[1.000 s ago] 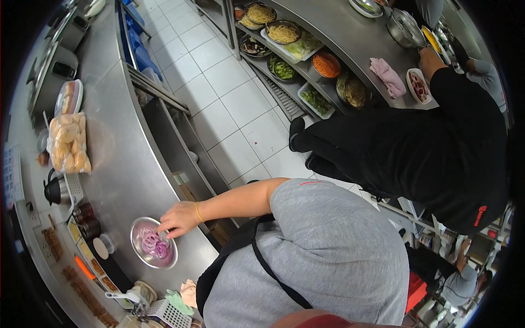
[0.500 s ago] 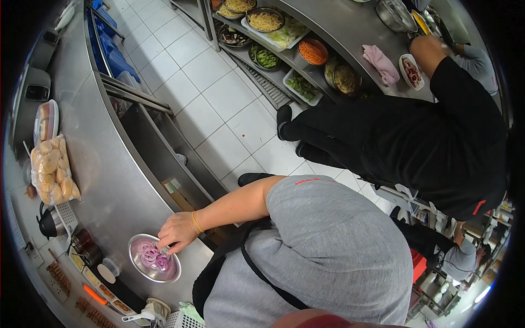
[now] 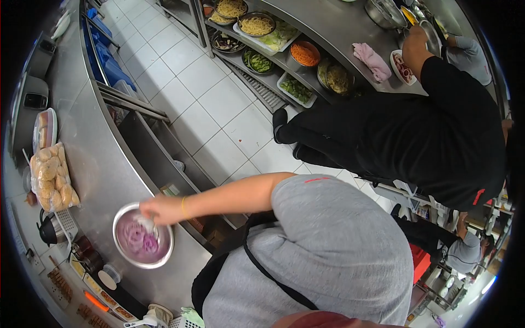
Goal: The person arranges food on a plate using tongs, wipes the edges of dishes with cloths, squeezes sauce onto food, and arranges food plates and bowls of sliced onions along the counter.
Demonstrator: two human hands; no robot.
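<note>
A metal bowl point(image 3: 118, 247) is at the counter's front edge, tilted, with sliced purple onion rings point(image 3: 141, 239) inside. My right hand point(image 3: 159, 210), a yellow band at its wrist, is closed over the bowl's upper right rim and blurred by motion. Under its fingers a pale, smeared patch shows inside the bowl; I cannot make out what it is. My left hand is out of view.
Along the steel counter point(image 3: 101, 164) lie a bag of bread rolls point(image 3: 53, 177), a kettle point(image 3: 50, 228) and a white-lidded jar point(image 3: 108, 280). Behind me a co-worker in black point(image 3: 404, 139) works by shelves holding bowls of noodles point(image 3: 257, 24) and shredded carrot point(image 3: 304, 53).
The bowl has shifted up and left, looks larger and has tilted. My right hand has gone from among the onion rings to the bowl's rim.
</note>
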